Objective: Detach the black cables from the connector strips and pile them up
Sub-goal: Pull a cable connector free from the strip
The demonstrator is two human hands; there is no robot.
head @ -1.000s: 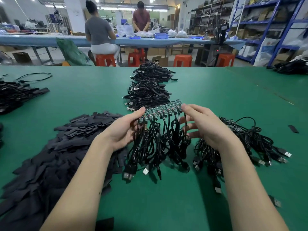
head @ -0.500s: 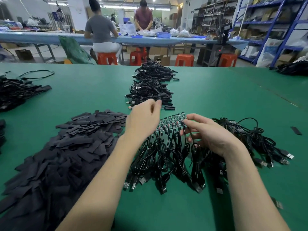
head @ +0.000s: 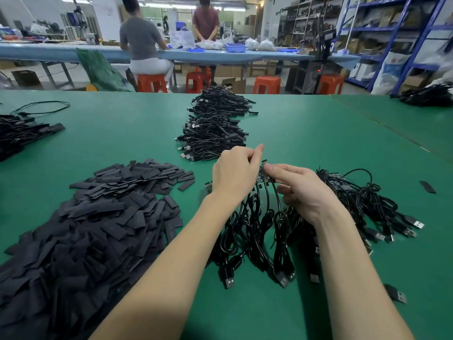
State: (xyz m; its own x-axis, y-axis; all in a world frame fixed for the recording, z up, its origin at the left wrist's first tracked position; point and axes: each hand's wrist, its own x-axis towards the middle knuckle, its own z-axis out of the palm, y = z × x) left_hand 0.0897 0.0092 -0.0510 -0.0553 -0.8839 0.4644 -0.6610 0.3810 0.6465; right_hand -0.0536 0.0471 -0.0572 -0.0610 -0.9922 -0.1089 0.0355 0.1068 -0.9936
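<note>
Seen from a head-worn camera, two bare forearms reach over a green worktop [head: 306, 133]. The left hand [head: 234, 176] curls its fingers over the top of a connector strip [head: 263, 171], gripping it. The right hand [head: 304, 190] pinches the same strip from the right side, its forefinger laid along it. Black cables [head: 259, 231] hang from the strip toward the viewer, their coils and USB plugs lying on the worktop between the two arms. A second bundle of cables [head: 367, 204] on another strip lies just to the right of the right hand. Farther away, a heap of loose cables [head: 213, 133] sits in the middle of the worktop. On the left lies a large pile of flat black strips [head: 98, 217].
</note>
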